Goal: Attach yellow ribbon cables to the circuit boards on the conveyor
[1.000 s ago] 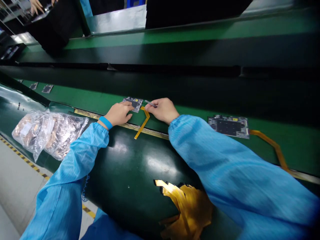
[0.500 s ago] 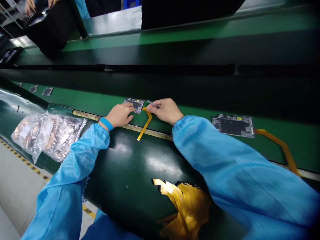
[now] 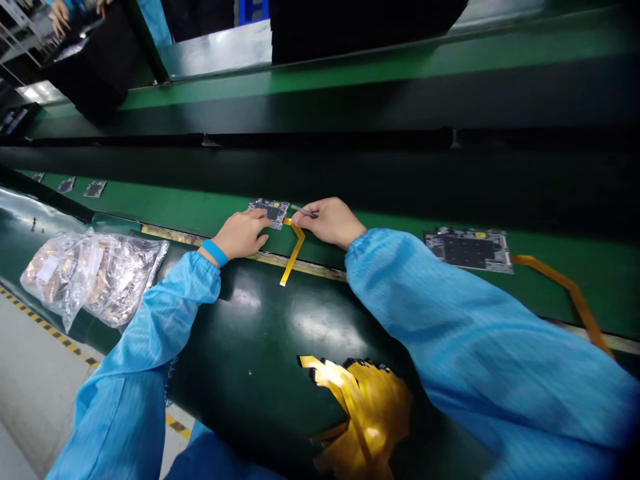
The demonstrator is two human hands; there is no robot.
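A small circuit board (image 3: 271, 211) lies on the green conveyor belt (image 3: 165, 203). My left hand (image 3: 243, 233) rests on its near left edge, fingers pressed flat on it. A yellow flex cable (image 3: 293, 250) runs from the board toward me across the belt's edge. My right hand (image 3: 329, 221) is closed around thin grey tweezers (image 3: 303, 211), whose tip points at the board's right side where the cable joins. Both arms wear blue sleeves; the left wrist has a blue band.
A second circuit board (image 3: 470, 249) with its own orange flex cable (image 3: 570, 293) lies on the belt to the right. A heap of yellow flex cables (image 3: 357, 417) sits near me. Plastic bags of parts (image 3: 90, 273) lie left. Another person's hands (image 3: 63, 13) show far left.
The view has drifted slightly; the board and my hands keep their hold. The second board sits a little further right in the picture.
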